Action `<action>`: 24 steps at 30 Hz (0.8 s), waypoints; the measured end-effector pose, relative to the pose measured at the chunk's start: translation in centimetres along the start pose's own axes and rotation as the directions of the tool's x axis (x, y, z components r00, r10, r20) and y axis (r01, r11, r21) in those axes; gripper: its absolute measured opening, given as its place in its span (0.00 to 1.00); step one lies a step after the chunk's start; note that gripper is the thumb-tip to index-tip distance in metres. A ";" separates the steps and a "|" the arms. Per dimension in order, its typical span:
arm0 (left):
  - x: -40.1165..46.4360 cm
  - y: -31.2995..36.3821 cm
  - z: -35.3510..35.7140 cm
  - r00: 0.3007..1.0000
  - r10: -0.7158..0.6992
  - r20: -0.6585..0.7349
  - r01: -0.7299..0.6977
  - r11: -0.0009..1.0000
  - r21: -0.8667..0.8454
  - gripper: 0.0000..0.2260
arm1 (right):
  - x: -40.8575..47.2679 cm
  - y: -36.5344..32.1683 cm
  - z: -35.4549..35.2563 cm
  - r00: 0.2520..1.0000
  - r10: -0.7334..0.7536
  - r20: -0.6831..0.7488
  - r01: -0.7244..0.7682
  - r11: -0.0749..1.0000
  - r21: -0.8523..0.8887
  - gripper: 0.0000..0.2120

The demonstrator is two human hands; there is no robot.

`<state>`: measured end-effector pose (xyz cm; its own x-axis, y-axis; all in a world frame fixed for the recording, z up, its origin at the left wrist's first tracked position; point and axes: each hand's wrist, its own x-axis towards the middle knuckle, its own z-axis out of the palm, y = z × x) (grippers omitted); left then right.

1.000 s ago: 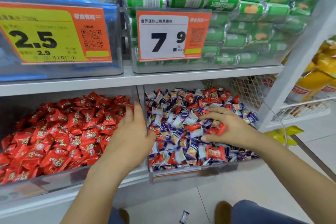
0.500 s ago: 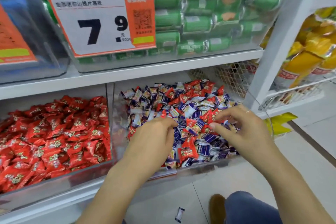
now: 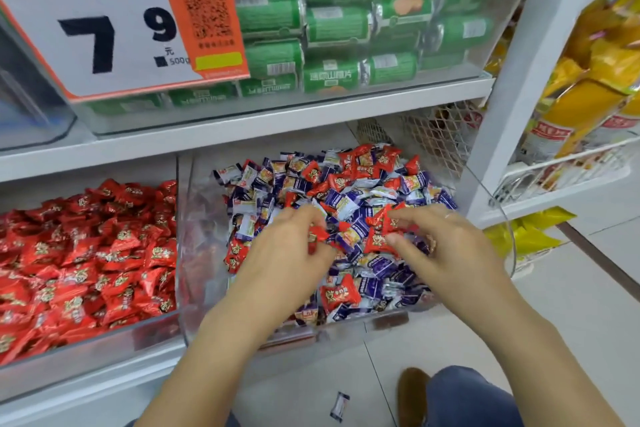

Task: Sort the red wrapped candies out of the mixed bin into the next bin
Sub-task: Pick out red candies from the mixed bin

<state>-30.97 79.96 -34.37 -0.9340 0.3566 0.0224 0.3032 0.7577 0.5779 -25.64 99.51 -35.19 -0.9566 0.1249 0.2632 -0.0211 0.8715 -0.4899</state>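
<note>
Both hands pick red candies from the mixed bin.

The left hand [image 3: 291, 253] has its fingers curled, pinching a red candy [image 3: 317, 236] over the middle of the mixed bin [image 3: 197, 253]. The right hand [image 3: 446, 250], just beside it toward the bin's right edge, pinches a clump of red wrapped candies [image 3: 381, 229] between thumb and fingers. Under them lies a heap of purple-and-white candies [image 3: 346, 201] with red ones scattered through, thickest at the back right corner. The next bin [image 3: 104, 347], touching the mixed bin's left wall, holds only red candies. Above, on the shelf [image 3: 277, 114], a clear box of green packets [image 3: 339, 24] carries a price tag [image 3: 114, 21] reading 7.9. One stray candy [image 3: 339, 406] lies on the floor below the bin's front edge.
</note>
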 end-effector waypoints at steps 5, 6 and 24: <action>0.7 -0.3 0.9 0.996 -0.071 0.048 0.070 0.997 0.015 0.07 | 0.6 -0.8 0.6 0.981 -0.028 0.192 0.072 0.972 -0.223 0.21; 0.8 -0.1 1.2 0.995 -0.073 0.071 0.070 0.997 0.039 0.09 | 0.6 -0.7 0.5 0.984 -0.037 0.177 0.074 0.975 -0.207 0.21; 1.3 0.0 -0.2 0.996 -0.004 -0.094 0.001 1.000 -0.030 0.02 | 2.8 1.2 0.5 0.962 0.237 0.133 -0.228 0.970 -0.082 0.32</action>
<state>-32.21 80.34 -34.12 -0.9488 0.3005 0.0969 0.2964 0.7416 0.6019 -28.47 100.68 -35.41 -0.9641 0.2640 0.0269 0.2214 0.8558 -0.4675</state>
